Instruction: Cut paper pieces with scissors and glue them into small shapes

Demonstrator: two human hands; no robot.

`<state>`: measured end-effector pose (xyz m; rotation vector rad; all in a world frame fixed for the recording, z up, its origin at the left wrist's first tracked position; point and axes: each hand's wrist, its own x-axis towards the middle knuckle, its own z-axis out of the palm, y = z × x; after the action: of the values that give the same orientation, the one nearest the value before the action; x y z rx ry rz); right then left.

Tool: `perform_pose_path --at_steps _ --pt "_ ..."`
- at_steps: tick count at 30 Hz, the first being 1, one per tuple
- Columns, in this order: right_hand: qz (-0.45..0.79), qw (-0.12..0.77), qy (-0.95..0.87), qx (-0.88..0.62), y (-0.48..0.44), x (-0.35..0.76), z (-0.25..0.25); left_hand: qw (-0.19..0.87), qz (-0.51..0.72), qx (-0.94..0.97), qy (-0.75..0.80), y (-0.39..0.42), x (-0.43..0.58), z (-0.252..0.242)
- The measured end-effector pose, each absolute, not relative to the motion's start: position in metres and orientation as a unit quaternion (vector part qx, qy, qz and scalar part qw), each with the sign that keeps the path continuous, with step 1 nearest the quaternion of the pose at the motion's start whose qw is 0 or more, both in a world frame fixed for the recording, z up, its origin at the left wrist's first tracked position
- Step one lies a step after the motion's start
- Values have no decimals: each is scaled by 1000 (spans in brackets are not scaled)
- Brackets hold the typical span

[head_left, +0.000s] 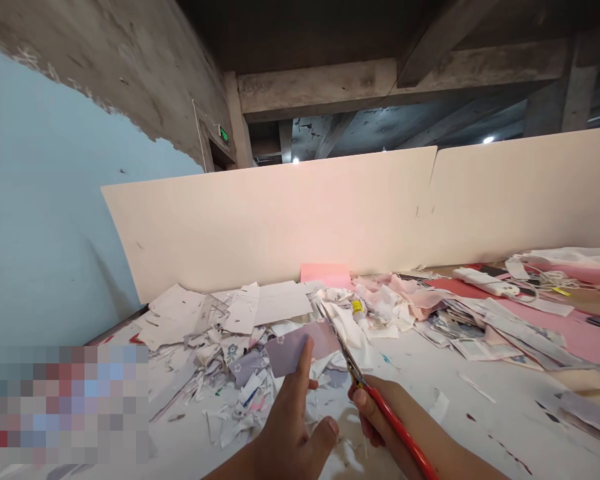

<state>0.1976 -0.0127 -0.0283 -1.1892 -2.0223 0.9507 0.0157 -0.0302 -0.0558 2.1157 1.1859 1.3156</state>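
Head view: a rough concrete ceiling (380, 87) and a cream partition board (260, 213) rise behind a white table (485, 413) heaped with paper and fabric scraps (260, 333). Above the heap, a mauve floral sheet (295, 347) (thin, matte, softly rectangular) is held up by the left hand (285, 433), forefinger on it, thumb spread away. The right hand (375, 410) clenches red-handled scissors (387, 407), blades at the sheet's edge.
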Motion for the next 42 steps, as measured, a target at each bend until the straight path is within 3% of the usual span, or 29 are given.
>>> perform_pose_path --at_steps 42 --pt "410 308 -719 -469 -15 193 -28 134 389 810 418 -29 17 -57"
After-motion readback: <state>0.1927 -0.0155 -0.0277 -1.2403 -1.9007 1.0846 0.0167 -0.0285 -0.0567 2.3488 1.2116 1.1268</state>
